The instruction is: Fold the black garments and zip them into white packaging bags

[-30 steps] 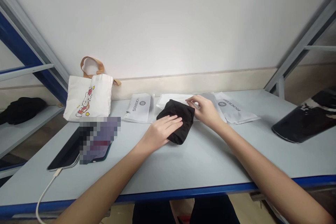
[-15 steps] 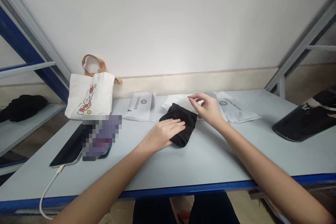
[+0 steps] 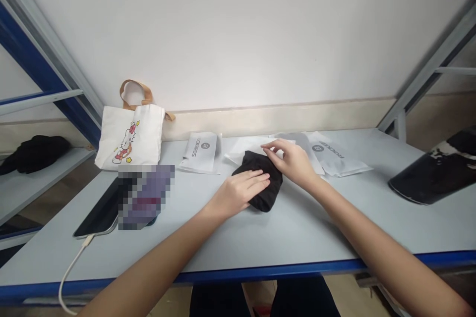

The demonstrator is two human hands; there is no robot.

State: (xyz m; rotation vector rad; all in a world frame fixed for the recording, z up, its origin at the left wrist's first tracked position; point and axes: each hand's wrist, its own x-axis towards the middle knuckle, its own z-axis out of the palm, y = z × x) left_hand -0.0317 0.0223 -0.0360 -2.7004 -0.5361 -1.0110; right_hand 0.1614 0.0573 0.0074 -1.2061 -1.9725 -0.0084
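1. A person's left hand (image 3: 238, 193) lies open and flat, palm down, on a black folded cloth (image 3: 267, 198) near the middle of the table, toward its far edge
2. The right hand (image 3: 292, 161) arches over the cloth's upper edge with its fingers loosely curled, not quite a fist; whether it actually grips the fabric cannot be told from here
3. The cloth sits partly on a white plastic packet (image 3: 245, 146), its far corner tucked against the sheet
4. Two white ROCKBROS-printed packets lie along the far edge, one (image 3: 201, 152) left of the hands, the other (image 3: 334, 158) just beyond the right hand
5. A cream tote bag (image 3: 130, 138) with a Hello Kitty print and tan handles stands near the far left corner
6. In front of it, a dark tablet (image 3: 98, 210), partly hidden by a pixelated patch, trails a white charging cable (image 3: 70, 272) over the near edge of the table (image 3: 297, 237)
7. A glossy black object (image 3: 431, 173) rests at the right end
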